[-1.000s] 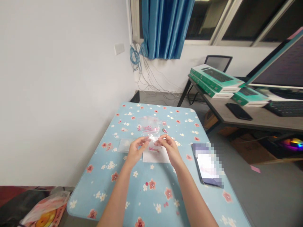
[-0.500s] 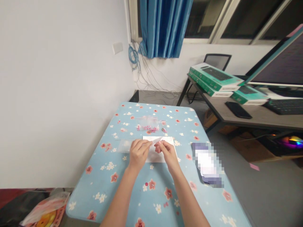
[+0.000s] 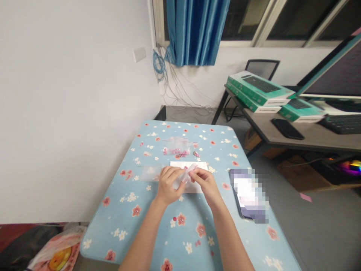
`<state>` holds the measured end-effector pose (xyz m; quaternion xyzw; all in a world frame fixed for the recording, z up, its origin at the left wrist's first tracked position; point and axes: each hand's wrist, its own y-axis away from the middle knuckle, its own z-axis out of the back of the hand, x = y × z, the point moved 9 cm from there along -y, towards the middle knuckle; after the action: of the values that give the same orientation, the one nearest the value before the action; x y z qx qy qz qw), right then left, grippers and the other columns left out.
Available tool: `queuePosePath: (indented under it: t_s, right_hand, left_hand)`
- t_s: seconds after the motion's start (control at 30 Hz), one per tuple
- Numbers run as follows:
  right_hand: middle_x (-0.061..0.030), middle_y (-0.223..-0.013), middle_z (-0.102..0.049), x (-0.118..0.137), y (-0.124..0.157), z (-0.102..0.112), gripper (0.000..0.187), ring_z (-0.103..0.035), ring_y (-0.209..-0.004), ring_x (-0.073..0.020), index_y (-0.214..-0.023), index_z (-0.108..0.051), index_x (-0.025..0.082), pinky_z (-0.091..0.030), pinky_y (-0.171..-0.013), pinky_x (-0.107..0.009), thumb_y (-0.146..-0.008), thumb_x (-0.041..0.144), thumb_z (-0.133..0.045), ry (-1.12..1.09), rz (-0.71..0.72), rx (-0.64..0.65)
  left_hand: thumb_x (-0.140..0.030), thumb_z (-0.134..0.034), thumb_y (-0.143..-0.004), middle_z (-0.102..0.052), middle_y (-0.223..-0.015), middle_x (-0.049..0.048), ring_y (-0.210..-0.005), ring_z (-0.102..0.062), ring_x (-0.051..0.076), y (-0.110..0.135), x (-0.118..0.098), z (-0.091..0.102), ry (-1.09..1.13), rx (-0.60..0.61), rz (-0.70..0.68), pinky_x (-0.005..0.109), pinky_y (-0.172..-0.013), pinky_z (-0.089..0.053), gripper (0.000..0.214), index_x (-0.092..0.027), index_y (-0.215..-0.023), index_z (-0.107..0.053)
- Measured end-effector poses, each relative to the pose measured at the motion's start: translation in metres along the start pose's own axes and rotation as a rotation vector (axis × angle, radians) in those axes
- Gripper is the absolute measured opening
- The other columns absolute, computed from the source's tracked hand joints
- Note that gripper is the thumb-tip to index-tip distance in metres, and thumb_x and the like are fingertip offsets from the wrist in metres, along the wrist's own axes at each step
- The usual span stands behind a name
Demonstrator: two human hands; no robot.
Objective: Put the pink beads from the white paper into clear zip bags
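A small clear plastic bag point(image 3: 188, 173) is held between my two hands, above a white sheet point(image 3: 199, 188) on the table. My left hand point(image 3: 170, 184) has its thumb and fingers closed on the bag's left side. My right hand point(image 3: 205, 183) pinches its right edge. Something small and pink shows at the sheet's far part, just beyond the bag. To the left of my left hand lies a flat clear bag point(image 3: 149, 173). Farther back are clear bags point(image 3: 176, 145) with pink beads point(image 3: 182, 153) and a small bead cluster point(image 3: 196, 154).
The table point(image 3: 126, 222) has a blue flowered cover. A phone point(image 3: 249, 195), its screen blurred, lies near the right edge. Beyond it stands a desk point(image 3: 262, 130) with green keyboard boxes point(image 3: 258, 92), a black phone point(image 3: 287, 128) and a monitor. A white wall borders the left.
The clear bag between my hands now shows as a folded strip. My left thumb has spread lower along it, and my right hand has shifted slightly right. The view has moved slightly.
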<state>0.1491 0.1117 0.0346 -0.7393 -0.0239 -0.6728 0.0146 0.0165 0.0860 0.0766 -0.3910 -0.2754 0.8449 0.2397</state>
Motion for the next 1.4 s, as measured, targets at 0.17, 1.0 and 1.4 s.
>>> queuePosePath:
  t_s: [0.17, 1.0, 1.4]
  right_hand:
    - [0.0031, -0.053, -0.049, 0.001, -0.001, -0.001, 0.032, -0.042, -0.053, -0.011, -0.056, -0.055, 0.019, -0.035, -0.054, -0.025, -0.07, 0.045, -0.068, 0.074, 0.087, -0.015]
    - [-0.0021, -0.065, -0.057, 0.032, 0.017, -0.022, 0.025, -0.051, -0.064, -0.017, -0.075, -0.057, 0.021, -0.035, -0.065, -0.028, -0.093, 0.035, -0.044, 0.794, 0.479, -0.016]
    - [-0.0007, -0.061, -0.055, 0.035, 0.02, -0.027, 0.026, -0.05, -0.061, -0.0161, -0.071, -0.055, 0.021, -0.032, -0.064, -0.027, -0.092, 0.031, -0.044, 0.845, 0.47, 0.007]
  left_hand:
    - [-0.034, -0.059, -0.078, -0.068, -0.091, 0.0076, -0.087, -0.06, 0.021, -0.002, -0.006, -0.005, 0.154, 0.08, 0.018, 0.037, -0.079, -0.046, 0.027, -0.019, -0.1, -0.063]
    - [-0.029, -0.052, -0.084, -0.066, -0.073, 0.0029, -0.073, -0.061, 0.016, 0.002, 0.024, -0.011, 0.248, 0.113, 0.308, 0.028, -0.07, -0.047, 0.016, -0.019, -0.077, -0.063]
    - [-0.029, -0.05, -0.086, -0.066, -0.073, 0.0019, -0.076, -0.063, 0.017, 0.007, 0.025, -0.013, 0.248, 0.092, 0.359, 0.028, -0.07, -0.046, 0.015, -0.019, -0.078, -0.059]
